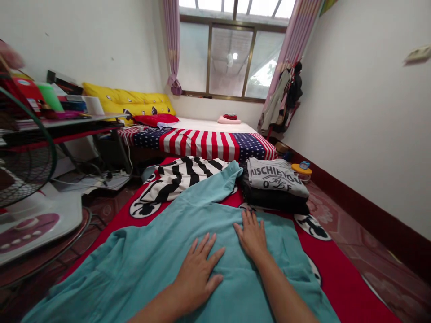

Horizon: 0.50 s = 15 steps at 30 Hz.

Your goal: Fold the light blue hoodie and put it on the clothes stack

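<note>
Closest in, over the red cover (343,273): left hand (198,272), palm down on the teal garment (155,251), fingers spread, grip released, nothing pinched. Slightly farther and to the right, right hand (252,235), equally loose and flat on the same cloth, fingertips near the garment's far edge. Teal garment directly beneath both hands, spread widely between the left and right edges of the cover, near end cut off by the view. Long axis of the whole therefore impossible to tell; sleeve (218,186) slanting away, far and rightward, with right hand nearer to its tip than left.

Just beyond, toward the far right corner of the cover, grey printed shirt (276,177) atop dark folded clothes (276,199), close to the sleeve tip. Toward the far left corner, striped garment (188,175), rumpled, alongside the sleeve.

Past the right edge of the cover, container (305,178) under a yellow lid (301,169), contents too small to make out, small blue object (305,164) on top. Off the left edge, green cup (50,96) on a cluttered tabletop (109,117), inside hidden. Farthest, bed (198,124) below the window (232,58).
</note>
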Each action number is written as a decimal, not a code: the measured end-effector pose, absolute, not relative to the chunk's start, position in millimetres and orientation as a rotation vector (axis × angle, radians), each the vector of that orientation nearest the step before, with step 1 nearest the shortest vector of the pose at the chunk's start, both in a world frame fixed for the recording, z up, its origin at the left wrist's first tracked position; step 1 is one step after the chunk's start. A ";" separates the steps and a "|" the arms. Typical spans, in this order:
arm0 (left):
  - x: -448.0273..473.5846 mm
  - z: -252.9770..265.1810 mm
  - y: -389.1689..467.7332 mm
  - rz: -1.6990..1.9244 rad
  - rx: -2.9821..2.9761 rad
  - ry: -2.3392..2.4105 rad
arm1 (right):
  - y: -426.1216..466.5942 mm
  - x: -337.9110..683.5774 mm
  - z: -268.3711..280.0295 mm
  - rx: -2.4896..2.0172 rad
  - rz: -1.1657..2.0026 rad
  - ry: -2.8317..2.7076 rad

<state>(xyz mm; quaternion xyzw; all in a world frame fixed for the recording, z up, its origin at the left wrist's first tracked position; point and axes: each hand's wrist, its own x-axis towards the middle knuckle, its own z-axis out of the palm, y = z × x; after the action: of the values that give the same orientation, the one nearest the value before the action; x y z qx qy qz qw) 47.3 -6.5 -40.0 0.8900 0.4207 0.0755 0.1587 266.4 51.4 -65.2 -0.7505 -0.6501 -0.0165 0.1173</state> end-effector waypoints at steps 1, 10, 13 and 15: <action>46.6 -32.2 -0.2 0.176 2.536 1.165 | 51.9 267.3 -67.5 -2.181 -0.039 -1.893; 72.0 21.9 159.0 0.613 2.501 1.366 | 51.8 281.2 -72.6 -2.010 -0.008 -1.799; 88.7 20.8 218.3 0.759 2.443 1.490 | 50.2 279.9 -70.9 -1.990 0.020 -1.772; 102.0 18.1 247.3 0.783 2.405 1.510 | 49.2 279.1 -68.8 -1.989 0.032 -1.750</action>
<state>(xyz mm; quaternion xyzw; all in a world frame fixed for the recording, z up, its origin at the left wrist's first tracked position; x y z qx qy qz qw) 102.0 247.3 18.1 0.8125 0.5102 0.2644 0.0979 279.1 49.2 -68.8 -0.7282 -0.6406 0.0116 0.2434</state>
